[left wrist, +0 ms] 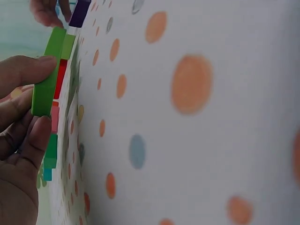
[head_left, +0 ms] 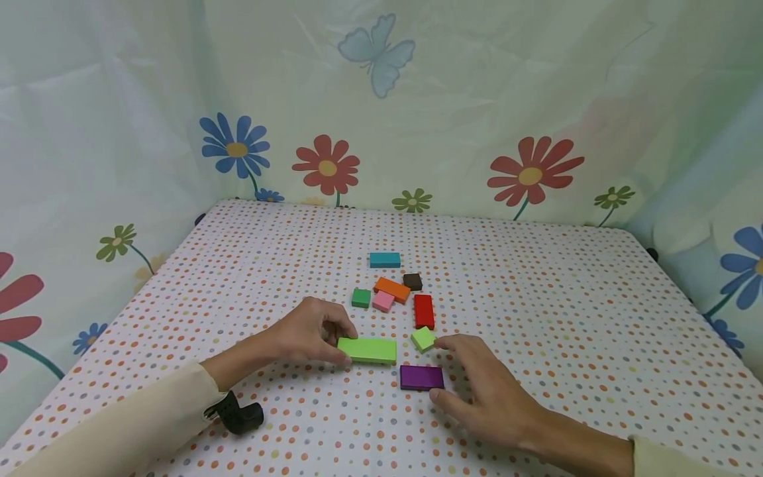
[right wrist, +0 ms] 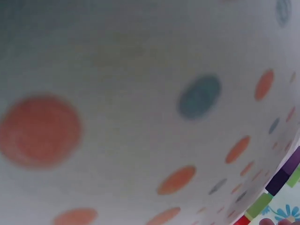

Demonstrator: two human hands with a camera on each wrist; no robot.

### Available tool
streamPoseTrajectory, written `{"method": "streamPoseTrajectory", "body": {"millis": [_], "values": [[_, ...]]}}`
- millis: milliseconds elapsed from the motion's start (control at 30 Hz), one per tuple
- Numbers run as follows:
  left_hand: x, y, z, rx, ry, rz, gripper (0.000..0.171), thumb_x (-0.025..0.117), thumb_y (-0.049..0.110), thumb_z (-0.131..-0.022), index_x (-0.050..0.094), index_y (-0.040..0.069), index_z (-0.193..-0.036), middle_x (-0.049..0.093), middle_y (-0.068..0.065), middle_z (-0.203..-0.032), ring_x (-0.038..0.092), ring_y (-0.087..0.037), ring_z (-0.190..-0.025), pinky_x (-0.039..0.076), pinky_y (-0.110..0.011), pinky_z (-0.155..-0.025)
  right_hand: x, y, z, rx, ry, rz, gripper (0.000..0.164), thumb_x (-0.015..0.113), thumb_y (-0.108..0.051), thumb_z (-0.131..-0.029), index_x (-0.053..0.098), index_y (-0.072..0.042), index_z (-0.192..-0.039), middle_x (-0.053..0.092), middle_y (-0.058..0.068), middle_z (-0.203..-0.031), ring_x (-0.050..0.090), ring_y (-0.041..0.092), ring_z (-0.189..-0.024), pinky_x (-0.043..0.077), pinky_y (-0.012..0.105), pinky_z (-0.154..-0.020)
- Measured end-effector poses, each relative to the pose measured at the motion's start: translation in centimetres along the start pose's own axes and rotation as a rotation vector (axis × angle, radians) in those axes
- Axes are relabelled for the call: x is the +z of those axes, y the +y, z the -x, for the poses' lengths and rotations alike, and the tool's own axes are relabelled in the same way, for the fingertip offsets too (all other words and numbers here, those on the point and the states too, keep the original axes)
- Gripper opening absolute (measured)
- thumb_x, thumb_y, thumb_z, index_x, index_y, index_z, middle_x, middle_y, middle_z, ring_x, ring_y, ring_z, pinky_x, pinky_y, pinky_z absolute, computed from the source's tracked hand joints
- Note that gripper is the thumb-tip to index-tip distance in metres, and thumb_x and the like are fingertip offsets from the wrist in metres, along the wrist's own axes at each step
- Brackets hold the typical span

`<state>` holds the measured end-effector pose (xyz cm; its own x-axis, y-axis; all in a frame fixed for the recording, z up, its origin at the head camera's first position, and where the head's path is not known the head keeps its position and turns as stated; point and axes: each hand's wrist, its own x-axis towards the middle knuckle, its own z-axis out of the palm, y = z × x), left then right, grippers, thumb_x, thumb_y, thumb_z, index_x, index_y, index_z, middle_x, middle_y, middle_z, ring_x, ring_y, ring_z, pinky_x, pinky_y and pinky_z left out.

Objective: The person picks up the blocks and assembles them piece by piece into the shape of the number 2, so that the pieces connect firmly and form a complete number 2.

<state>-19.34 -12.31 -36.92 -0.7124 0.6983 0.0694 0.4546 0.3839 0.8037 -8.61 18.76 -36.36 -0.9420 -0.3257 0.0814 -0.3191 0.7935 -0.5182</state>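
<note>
My left hand (head_left: 311,332) pinches the left end of a long lime-green block (head_left: 369,350) between thumb and fingers. In the left wrist view that block (left wrist: 48,84) is held just above the dotted cloth. To its right, a purple block (head_left: 421,377) lies by the thumb of my right hand (head_left: 497,397). That hand's index fingertip is right at the edge of a small light-green block (head_left: 423,339). Its thumb and fingers are spread apart with nothing gripped. At the lower right of the right wrist view, the purple block (right wrist: 280,178) shows near the fingertips.
Beyond the hands lie a red block (head_left: 424,311), a pink one (head_left: 383,301) against an orange one (head_left: 392,289), a green one (head_left: 360,297), a dark brown one (head_left: 412,281) and a blue one (head_left: 384,260). A flowered curtain (head_left: 453,99) stands behind the table.
</note>
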Motion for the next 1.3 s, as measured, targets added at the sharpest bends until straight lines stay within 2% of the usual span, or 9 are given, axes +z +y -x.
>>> {"method": "streamPoseTrajectory", "body": {"millis": [233,700,1100,1300], "values": [[0.6,0.4,0.5,-0.001,-0.017,0.026,0.028,0.091,0.010,-0.072,0.078,0.015,-0.096,0.069,0.005,-0.094,0.064,-0.016,-0.079,0.056,-0.027,-0.070,-0.2,-0.1,-0.2,0.003,0.032,0.019,0.063,0.075,-0.032,-0.089,0.048,-0.013,-0.143,0.051,0.003,-0.143,0.049,0.026,-0.131,0.044,0.057,-0.104],[1.2,0.7,1.2,0.026,-0.037,0.004,0.027,0.091,0.009,-0.071,0.078,0.014,-0.095,0.068,0.007,-0.087,0.062,-0.012,-0.073,0.054,-0.025,-0.066,0.0,0.2,0.0,0.017,0.026,0.008,0.062,0.075,-0.032,-0.089,0.050,-0.013,-0.142,0.052,0.003,-0.141,0.049,0.025,-0.130,0.043,0.057,-0.104],[1.5,0.6,1.3,0.067,-0.037,0.009,0.028,0.092,0.010,-0.071,0.078,0.014,-0.094,0.068,0.007,-0.087,0.063,-0.012,-0.074,0.055,-0.026,-0.067,0.1,0.2,-0.1,0.016,0.016,0.022,0.062,0.074,-0.036,-0.089,0.050,-0.013,-0.142,0.052,0.002,-0.141,0.049,0.023,-0.131,0.044,0.055,-0.104],[1.6,0.6,1.2,0.051,-0.054,0.016,0.029,0.093,0.011,-0.070,0.077,0.015,-0.093,0.069,0.008,-0.087,0.063,-0.011,-0.074,0.055,-0.026,-0.068,0.1,0.3,-0.2,0.011,0.017,0.029,0.062,0.074,-0.035,-0.089,0.050,-0.014,-0.142,0.052,0.002,-0.141,0.049,0.023,-0.131,0.044,0.055,-0.104]]}}
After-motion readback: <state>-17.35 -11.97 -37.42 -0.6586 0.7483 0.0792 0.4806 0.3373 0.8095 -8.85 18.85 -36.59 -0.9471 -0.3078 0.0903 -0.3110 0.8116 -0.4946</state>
